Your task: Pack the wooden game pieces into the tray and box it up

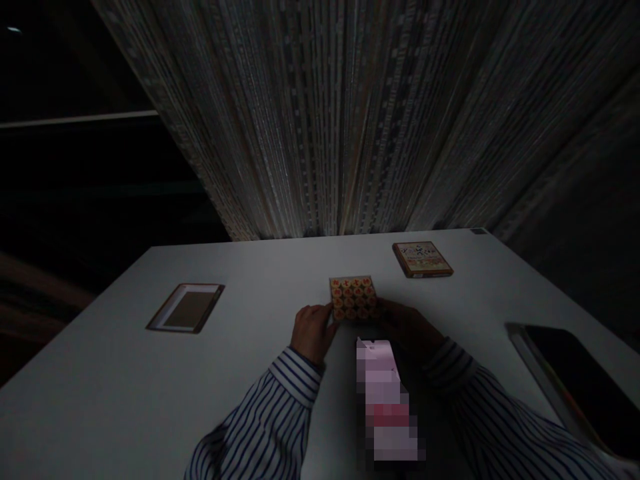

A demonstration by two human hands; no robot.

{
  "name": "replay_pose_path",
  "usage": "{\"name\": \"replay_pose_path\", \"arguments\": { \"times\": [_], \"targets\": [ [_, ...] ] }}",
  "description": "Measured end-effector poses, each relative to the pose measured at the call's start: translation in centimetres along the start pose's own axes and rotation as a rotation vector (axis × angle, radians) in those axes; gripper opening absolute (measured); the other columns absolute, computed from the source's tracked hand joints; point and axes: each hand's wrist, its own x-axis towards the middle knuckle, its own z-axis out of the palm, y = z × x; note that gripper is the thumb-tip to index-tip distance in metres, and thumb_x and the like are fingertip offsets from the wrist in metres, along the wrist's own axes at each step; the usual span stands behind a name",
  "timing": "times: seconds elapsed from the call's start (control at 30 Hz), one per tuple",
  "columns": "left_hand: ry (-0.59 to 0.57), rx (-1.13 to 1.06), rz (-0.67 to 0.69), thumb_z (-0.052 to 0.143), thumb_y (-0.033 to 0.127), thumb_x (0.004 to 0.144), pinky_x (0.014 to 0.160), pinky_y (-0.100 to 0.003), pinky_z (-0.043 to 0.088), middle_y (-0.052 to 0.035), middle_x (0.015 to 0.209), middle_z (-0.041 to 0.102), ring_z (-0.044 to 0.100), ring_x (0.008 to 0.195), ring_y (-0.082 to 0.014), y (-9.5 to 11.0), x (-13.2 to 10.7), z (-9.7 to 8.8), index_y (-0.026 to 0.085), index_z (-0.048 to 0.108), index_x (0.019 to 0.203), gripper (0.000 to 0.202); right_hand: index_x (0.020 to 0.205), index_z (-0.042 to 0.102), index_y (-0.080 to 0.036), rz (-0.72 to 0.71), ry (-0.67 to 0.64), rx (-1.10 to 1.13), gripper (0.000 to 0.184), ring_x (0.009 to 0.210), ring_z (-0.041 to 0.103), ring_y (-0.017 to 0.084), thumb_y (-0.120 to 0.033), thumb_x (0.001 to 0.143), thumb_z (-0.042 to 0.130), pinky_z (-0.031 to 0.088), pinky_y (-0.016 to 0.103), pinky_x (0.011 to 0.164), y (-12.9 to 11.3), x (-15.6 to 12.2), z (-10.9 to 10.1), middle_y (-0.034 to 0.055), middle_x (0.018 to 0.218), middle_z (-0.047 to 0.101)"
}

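Observation:
A small square tray of round game pieces (353,297) with red marks sits on the white table (125,387) straight ahead of me. My left hand (313,331) curls against its left near corner, fingers closed on the edge. My right hand (407,328) grips its right near side, mostly in shadow. Both wrists wear striped shirt cuffs. A pink blurred strip (387,400) hangs between my forearms.
An open shallow box half (186,307) lies to the left. A printed box lid (423,259) lies at the far right. A dark flat tablet-like slab (580,383) rests near the right edge. A striped curtain (350,120) hangs behind the table.

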Motion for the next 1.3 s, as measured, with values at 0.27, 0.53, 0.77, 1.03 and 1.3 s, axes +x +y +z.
{"name": "replay_pose_path", "arguments": {
  "times": [0.27,0.53,0.77,1.03,1.3],
  "targets": [
    [0.067,0.012,-0.027,0.059,0.023,0.073,0.082,-0.039,0.045,-0.0083,0.094,0.066,0.059,0.091,-0.0209,-1.1,0.1,0.0,0.017,0.056,0.108,0.035,0.112,0.055,-0.018,-0.101,0.015,0.015,0.034,0.098,0.059,0.021,-0.017,0.080,0.044,0.049,0.037,0.083,-0.3,1.3,0.7,0.0078,0.107,0.064],
    [0.038,0.010,-0.069,0.059,0.022,0.073,0.084,-0.038,0.045,-0.0082,0.097,0.065,0.058,0.092,-0.0212,-1.2,0.1,-0.3,0.016,0.056,0.110,0.037,0.112,0.056,-0.021,-0.126,0.038,0.017,0.034,0.099,0.059,0.020,-0.018,0.080,0.045,0.049,0.037,0.085,-0.1,1.8,1.1,0.0057,0.108,0.064],
    [0.070,0.003,-0.059,0.059,0.023,0.073,0.083,-0.037,0.045,-0.0070,0.095,0.065,0.058,0.091,-0.0205,-1.4,0.0,-0.1,0.018,0.056,0.108,0.036,0.109,0.057,-0.019,-0.095,0.053,-0.010,0.036,0.096,0.060,0.021,-0.014,0.075,0.049,0.050,0.037,0.082,-0.2,1.8,1.2,0.0073,0.106,0.064],
    [0.059,0.020,-0.065,0.059,0.026,0.073,0.085,-0.038,0.045,-0.0086,0.099,0.065,0.058,0.094,-0.0210,-1.5,-0.3,-0.2,0.016,0.053,0.112,0.040,0.115,0.054,-0.017,-0.066,0.063,0.014,0.039,0.094,0.061,0.020,-0.018,0.076,0.046,0.051,0.035,0.080,0.1,0.7,0.9,0.0082,0.105,0.064],
    [0.094,0.028,-0.011,0.054,0.026,0.076,0.082,-0.039,0.047,-0.0103,0.100,0.064,0.058,0.094,-0.0219,-1.3,-2.2,-0.7,0.015,0.053,0.111,0.037,0.112,0.056,-0.013,0.068,0.111,-0.143,0.039,0.083,0.063,0.021,-0.025,0.076,0.047,0.051,0.037,0.075,1.9,-1.2,0.9,0.0109,0.095,0.067]
  ]
}}
